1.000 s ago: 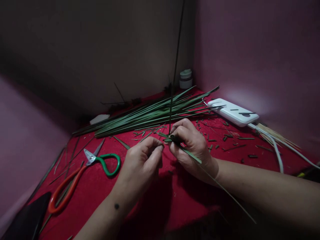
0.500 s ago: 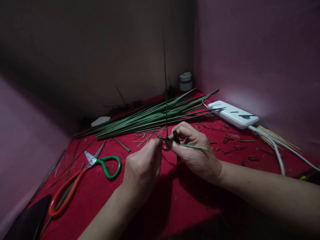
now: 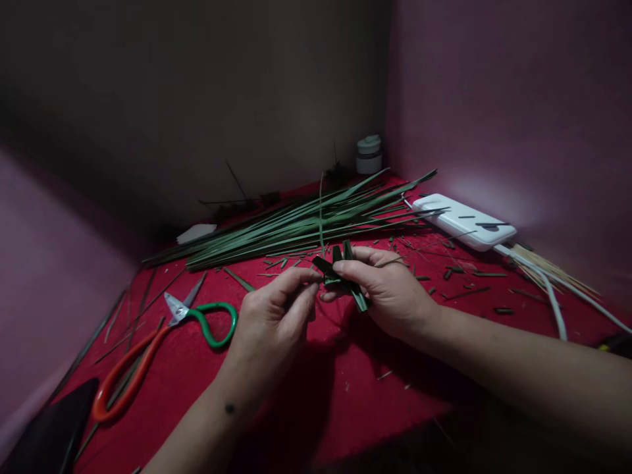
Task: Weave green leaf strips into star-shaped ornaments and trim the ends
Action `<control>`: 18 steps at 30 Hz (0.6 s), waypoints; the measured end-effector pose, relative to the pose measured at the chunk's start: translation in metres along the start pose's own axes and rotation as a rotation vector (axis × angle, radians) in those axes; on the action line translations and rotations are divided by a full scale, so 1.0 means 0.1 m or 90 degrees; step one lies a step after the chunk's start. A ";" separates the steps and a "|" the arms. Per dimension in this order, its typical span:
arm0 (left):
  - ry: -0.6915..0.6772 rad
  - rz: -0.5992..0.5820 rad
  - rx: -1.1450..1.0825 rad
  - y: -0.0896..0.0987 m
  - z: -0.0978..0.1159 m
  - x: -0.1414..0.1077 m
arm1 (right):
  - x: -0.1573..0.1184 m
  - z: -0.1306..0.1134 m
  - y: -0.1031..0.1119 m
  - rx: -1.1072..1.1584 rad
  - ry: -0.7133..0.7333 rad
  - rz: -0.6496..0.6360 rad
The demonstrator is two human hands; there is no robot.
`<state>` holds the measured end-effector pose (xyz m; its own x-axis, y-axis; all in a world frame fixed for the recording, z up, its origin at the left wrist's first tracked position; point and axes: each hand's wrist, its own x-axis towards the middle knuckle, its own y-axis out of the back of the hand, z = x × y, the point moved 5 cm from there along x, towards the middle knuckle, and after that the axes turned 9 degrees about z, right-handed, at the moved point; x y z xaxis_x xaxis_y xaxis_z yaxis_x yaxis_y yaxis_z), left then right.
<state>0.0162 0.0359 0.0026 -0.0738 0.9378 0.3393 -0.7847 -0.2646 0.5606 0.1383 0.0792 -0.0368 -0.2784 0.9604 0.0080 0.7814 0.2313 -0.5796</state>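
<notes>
My right hand (image 3: 397, 286) is closed round a small piece of folded green leaf strips (image 3: 356, 293), thumb on top. Short ends of the piece fan out above the thumb and one flat end points down. A thin leaf strip (image 3: 321, 217) rises from behind it. At the piece's left edge, my left hand (image 3: 276, 309) pinches with thumb and forefinger; exactly what lies between those fingertips is too small to make out. Open-bladed scissors (image 3: 178, 314) with one orange and one green handle lie left of my left hand.
Long green leaf strips (image 3: 276, 230) lie in a bundle at the back of the red table (image 3: 345, 421). Leaf scraps litter the right side. A white power strip (image 3: 464, 220) with cables, a white jar (image 3: 368, 156) and a dark flat object (image 3: 59, 428) stand around.
The folded leaf piece has turned in my right hand, showing more of its fanned ends. My left fingers have loosened from a tight fist to a pinch. The upright strip now shows shorter.
</notes>
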 end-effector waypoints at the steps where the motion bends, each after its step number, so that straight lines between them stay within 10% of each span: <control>1: 0.013 -0.001 -0.016 0.00 -0.01 0.00 | 0.00 0.01 0.01 0.005 -0.009 0.003; 18: 0.203 -0.014 -0.115 0.03 -0.11 0.00 | 0.01 0.06 0.00 0.055 -0.085 0.040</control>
<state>0.0065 0.0374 -0.0041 -0.2219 0.9732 0.0603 -0.8818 -0.2266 0.4136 0.1346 0.0792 -0.0423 -0.3067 0.9420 -0.1360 0.7500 0.1513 -0.6439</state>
